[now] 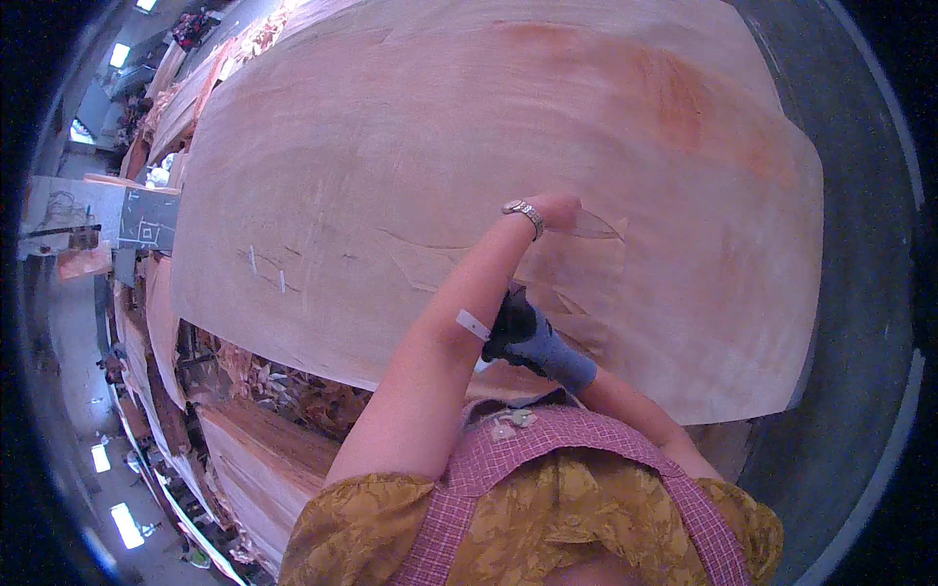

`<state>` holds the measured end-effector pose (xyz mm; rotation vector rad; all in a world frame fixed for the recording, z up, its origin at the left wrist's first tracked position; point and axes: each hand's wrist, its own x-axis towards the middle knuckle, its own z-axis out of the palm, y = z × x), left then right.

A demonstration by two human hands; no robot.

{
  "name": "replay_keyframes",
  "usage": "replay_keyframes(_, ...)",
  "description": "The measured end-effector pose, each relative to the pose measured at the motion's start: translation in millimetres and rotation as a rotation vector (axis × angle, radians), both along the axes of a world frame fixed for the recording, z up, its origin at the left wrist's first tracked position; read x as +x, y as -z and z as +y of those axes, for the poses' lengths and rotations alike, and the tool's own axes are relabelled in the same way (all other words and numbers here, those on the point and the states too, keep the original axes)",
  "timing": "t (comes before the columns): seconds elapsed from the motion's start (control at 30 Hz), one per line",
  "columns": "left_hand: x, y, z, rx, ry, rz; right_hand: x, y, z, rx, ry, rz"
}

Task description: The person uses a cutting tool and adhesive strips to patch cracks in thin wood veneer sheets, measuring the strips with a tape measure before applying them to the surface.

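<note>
Beneath both hands (558, 209) (512, 327) lies a wide, pale wood sheet (440, 166).

Can't see much of the gloved right hand (512, 325) from here: the left forearm (430, 342) hides part of it, so no idea what those fingers are doing. Left hand (560, 209) looks kinda blurry too, can't tell if it's gripping the veneer sheet (391, 146). Sheet's far end runs off the top, and I can't make out the tiny upper-left clutter (190, 31).
</note>
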<state>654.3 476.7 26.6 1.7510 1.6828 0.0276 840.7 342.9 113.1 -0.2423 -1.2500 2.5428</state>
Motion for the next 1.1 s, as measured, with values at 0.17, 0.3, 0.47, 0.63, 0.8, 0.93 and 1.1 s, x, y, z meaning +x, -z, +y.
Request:
replay_keyframes(0.17,8,-14,-2,-0.021,-0.01,0.094,21,-10,26,0.225,-0.301,-0.229)
replay_keyframes(0.3,30,-16,-24,0.096,-0.175,0.107,40,-43,53,0.849,-0.185,-0.086)
replay_keyframes(0.47,59,8,-70,0.521,-0.307,0.256,58,-71,82,1.003,-0.037,-0.278)
replay_keyframes(0.63,66,38,-86,0.814,-0.391,0.154,33,7,137,0.352,0.326,-0.68)
replay_keyframes(0.8,61,29,-81,0.766,-0.424,0.054,30,97,163,0.057,0.376,-0.758)
replay_keyframes(0.93,54,31,-72,0.71,-0.465,0.035,28,108,163,0.065,0.382,-0.75)
replay_keyframes(1.1,48,30,-65,0.647,-0.354,0.214,28,95,159,0.045,0.392,-0.741)
